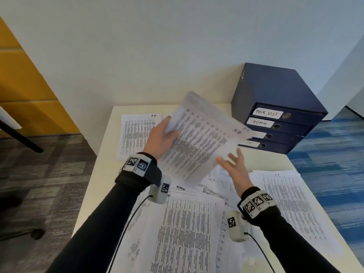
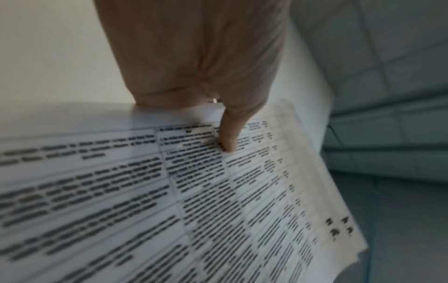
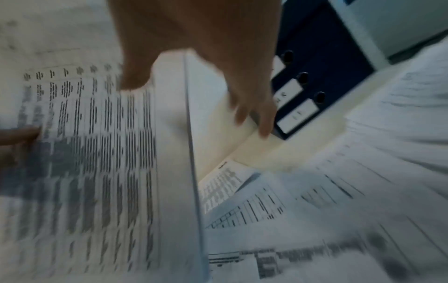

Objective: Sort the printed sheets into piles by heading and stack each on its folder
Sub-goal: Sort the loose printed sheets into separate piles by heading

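A thin bundle of printed sheets [image 1: 199, 138], white paper covered in dense table rows of small black text, is held tilted in the air above the middle of the surface [image 1: 110, 134]. The left hand [image 1: 161, 138] grips its left edge, thumb [image 2: 227, 132] pressed flat on the printed face and fingers behind. The bundle is blurred, and a short dark heading near one corner cannot be read. The right hand [image 1: 234, 170] is just beside the bundle's lower right edge, fingers spread and straight, holding nothing; whether a fingertip touches the paper cannot be told.

Below lie more printed sheets in loose flat piles: one at the far left [image 1: 136, 134], one in front headed "ADMIN" [image 1: 185, 223], one at the right [image 1: 291, 203]. The surface is pale cream and smooth. At its far right corner stands a dark blue box-shaped drawer unit [image 1: 279, 107] with four drawers, white labels reading "TASK LIST" and "ADMIN" on the upper two.
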{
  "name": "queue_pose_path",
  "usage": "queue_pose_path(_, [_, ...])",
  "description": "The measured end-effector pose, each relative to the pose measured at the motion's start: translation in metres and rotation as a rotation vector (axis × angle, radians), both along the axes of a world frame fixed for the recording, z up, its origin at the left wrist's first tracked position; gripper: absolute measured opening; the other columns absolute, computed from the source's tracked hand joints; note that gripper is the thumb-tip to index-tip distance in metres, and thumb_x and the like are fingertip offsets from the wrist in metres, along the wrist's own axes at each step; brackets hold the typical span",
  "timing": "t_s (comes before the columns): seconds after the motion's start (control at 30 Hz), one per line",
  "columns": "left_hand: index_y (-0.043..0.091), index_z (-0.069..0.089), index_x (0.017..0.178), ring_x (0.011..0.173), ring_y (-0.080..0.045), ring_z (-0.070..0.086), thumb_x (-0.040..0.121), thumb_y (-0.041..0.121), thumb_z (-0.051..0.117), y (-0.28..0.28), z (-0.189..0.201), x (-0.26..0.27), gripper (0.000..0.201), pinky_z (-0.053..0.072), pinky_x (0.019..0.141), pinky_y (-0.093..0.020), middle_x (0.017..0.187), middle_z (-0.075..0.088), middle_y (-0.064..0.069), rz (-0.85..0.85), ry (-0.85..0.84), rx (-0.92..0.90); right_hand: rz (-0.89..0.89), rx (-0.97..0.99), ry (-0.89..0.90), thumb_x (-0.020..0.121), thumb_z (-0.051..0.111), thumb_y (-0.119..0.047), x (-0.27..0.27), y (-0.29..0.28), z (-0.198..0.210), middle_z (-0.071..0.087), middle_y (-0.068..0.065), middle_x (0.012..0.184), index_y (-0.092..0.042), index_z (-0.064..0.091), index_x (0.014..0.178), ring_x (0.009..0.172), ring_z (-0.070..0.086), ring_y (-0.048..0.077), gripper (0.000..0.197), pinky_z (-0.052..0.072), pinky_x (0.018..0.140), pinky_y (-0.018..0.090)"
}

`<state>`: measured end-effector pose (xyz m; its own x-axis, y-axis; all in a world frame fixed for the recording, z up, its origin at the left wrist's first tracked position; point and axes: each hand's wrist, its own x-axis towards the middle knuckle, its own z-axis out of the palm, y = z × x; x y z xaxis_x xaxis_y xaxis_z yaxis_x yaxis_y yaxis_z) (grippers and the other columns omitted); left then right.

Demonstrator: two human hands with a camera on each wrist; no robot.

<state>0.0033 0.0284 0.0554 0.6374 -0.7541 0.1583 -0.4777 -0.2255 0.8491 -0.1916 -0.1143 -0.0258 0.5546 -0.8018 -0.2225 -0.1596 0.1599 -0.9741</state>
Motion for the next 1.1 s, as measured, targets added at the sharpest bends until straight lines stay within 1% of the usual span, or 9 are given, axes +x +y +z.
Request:
queue_pose_path(0.17, [0.012,0.049,0.127,0.099,-0.005,0.061,0.092,0.016,0.058,0.028,-0.035,-0.011,0.036,0.052,0.09,-0.031,0.109,0.063,0.005,0.225,0.194,-0.253,0.147,-0.061,-0.171,0.081,0.067,0.0,0.026,0.003,0.027,0.072,0.001,0.102,-0.011,0.065,0.105,0.097,0.068,0.02,0.026,0.055,0.082,0.032])
queue_pose_path(0.27, [0.02,0.04,0.126,0.089,0.007,0.06,0.094,0.013,0.056,0.042,-0.06,-0.033,0.037,0.049,0.07,-0.01,0.103,0.059,0.017,0.289,0.214,-0.347,0.179,-0.077,-0.176,0.078,0.071,-0.001,0.035,0.014,0.02,0.067,0.009,0.114,-0.01,0.059,0.116,0.1,0.066,0.023,0.041,0.055,0.084,0.037])
queue_pose_path(0.37, [0.029,0.039,0.115,0.078,-0.007,0.057,0.093,0.015,0.059,0.047,-0.086,-0.043,0.033,0.049,0.064,-0.014,0.095,0.059,0.007,0.328,0.226,-0.334,0.155,-0.125,-0.133,0.072,0.08,-0.012,0.037,0.032,0.005,0.058,-0.001,0.124,-0.022,0.044,0.129,0.109,0.06,0.014,0.067,0.052,0.092,0.041])
queue_pose_path(0.47, [0.029,0.038,0.112,0.077,-0.003,0.057,0.09,0.018,0.062,0.047,-0.1,-0.042,0.034,0.048,0.07,-0.018,0.093,0.058,0.006,0.34,0.228,-0.292,-0.015,-0.319,-0.172,0.078,0.074,-0.01,0.038,0.036,0.017,0.049,-0.015,0.115,-0.026,0.034,0.132,0.106,0.053,-0.009,0.068,0.051,0.085,0.016])
queue_pose_path(0.57, [0.02,0.038,0.116,0.084,0.011,0.059,0.089,0.014,0.063,0.043,-0.103,-0.038,0.037,0.048,0.068,-0.007,0.098,0.059,0.015,0.331,0.235,-0.268,-0.111,-0.768,-0.124,0.087,0.065,-0.011,0.041,0.035,0.037,0.036,-0.002,0.129,-0.018,0.024,0.145,0.111,0.033,-0.023,0.071,0.03,0.091,-0.003])
queue_pose_path(0.73, [0.015,0.039,0.117,0.089,0.002,0.059,0.089,0.012,0.063,0.039,-0.103,-0.032,0.037,0.051,0.067,-0.013,0.098,0.059,0.014,0.335,0.242,-0.244,-0.007,-1.142,0.043,0.094,0.051,-0.014,0.049,0.031,0.038,0.03,0.011,0.141,-0.024,0.05,0.135,0.082,0.042,-0.001,0.041,0.043,0.078,0.014])
queue_pose_path(0.9, [0.018,0.044,0.125,0.105,-0.007,0.059,0.089,0.011,0.061,0.047,-0.136,-0.027,0.041,0.051,0.091,-0.025,0.114,0.06,0.008,0.334,0.351,-0.126,-0.063,-0.791,-0.097,0.088,0.058,-0.001,0.054,0.028,0.031,0.025,0.007,0.139,-0.014,0.021,0.147,0.113,0.031,-0.024,0.071,0.032,0.093,-0.001])
queue_pose_path(1.0, [0.028,0.052,0.113,0.101,-0.015,0.062,0.091,0.012,0.06,0.057,-0.154,-0.021,0.028,0.05,0.093,-0.039,0.104,0.063,0.01,0.327,0.381,-0.043,-0.082,-0.409,-0.074,0.082,0.07,-0.015,0.061,0.016,0.006,0.035,0.002,0.137,-0.025,0.017,0.148,0.114,0.05,0.014,0.085,0.044,0.096,0.028])
queue_pose_path(1.1, [0.02,0.047,0.121,0.108,-0.016,0.057,0.093,0.011,0.057,0.062,-0.157,-0.006,0.031,0.045,0.099,-0.037,0.112,0.059,0.006,0.356,0.44,-0.043,0.143,-0.2,0.201,0.086,0.065,-0.015,0.066,0.014,-0.034,0.052,0.006,0.121,-0.017,0.035,0.135,0.094,0.059,0.021,0.057,0.047,0.079,0.031])
